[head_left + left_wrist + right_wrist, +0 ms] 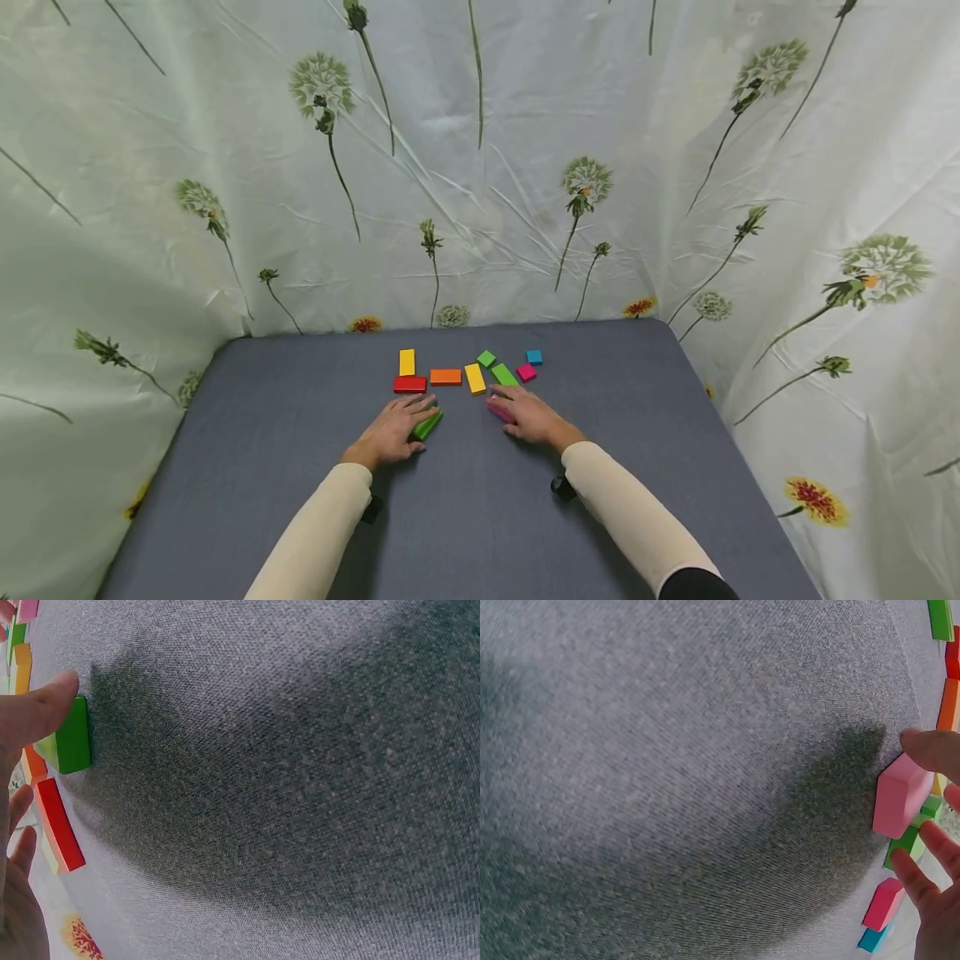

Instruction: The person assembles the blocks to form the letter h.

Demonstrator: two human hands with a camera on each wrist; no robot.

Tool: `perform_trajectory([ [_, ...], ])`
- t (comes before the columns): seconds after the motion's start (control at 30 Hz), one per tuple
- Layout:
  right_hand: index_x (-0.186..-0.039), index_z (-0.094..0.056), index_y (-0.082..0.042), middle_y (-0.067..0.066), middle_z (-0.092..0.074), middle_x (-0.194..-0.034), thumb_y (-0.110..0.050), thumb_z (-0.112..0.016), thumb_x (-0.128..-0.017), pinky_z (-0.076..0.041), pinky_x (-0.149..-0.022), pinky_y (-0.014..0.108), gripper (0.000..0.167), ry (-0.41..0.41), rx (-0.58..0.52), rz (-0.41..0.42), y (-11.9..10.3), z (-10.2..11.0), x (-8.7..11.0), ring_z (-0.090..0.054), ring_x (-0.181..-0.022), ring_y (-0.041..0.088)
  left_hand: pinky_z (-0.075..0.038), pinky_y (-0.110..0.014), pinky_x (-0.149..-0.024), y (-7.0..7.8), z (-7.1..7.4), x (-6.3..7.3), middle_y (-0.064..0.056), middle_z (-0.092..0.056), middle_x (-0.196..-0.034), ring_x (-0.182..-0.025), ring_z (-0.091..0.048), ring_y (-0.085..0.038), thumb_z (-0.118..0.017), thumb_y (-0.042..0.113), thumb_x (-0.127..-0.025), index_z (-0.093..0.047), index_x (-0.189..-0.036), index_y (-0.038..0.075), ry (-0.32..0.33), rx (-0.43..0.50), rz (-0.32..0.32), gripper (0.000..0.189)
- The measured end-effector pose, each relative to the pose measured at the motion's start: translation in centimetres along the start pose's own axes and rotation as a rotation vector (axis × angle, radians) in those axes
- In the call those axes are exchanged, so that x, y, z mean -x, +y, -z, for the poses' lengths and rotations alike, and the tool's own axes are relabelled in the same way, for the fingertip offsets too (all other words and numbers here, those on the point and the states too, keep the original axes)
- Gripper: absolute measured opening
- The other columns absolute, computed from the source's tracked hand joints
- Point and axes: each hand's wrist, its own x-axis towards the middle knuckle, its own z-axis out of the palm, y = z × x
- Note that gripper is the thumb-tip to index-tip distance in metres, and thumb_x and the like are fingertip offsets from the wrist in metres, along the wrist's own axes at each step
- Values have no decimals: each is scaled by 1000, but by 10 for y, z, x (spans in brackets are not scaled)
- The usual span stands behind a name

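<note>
Contact: green block is touched by left hand | pink block by right hand | fingers loosely spread | both best kept flat, guided gently

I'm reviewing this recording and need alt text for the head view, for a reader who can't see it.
A person's left hand touches a green block and their right hand a pink block on a grey table. Beyond them lie more blocks in red, orange, yellow, green, pink and blue, before a pale curtain printed with flowers.
</note>
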Motion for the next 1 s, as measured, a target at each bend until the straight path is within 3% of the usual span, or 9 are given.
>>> perform_trajectory([
  [0.27,-140,-51,-11,5,-37,-151,-17,-68,-90,-32,-111,47,53,0,24,-13,1,-3,-1,-37,-136,29,-27,-53,-110,1,-1,-2,-9,-42,-149,-137,-36,-33,-77,21,-81,-51,-140,10,-15,3,-6,66],
  [0.53,-138,-52,-8,7,-43,-147,-13,-64,-92,-35,-110,42,48,-10,39,52,3,-3,-3,-42,-133,26,-29,-51,-110,2,1,-5,-8,-46,-146,-136,-39,-30,-76,17,-82,-53,-139,8,-31,-7,-4,62],
  [1.0,-139,-51,-6,8,-43,-146,-10,-63,-92,-39,-106,42,48,-35,-11,95,7,0,-5,-48,-127,26,-34,-47,-108,4,1,-9,-8,-52,-141,-128,-49,-27,-77,12,-80,-55,-136,8,-51,-20,18,61],
])
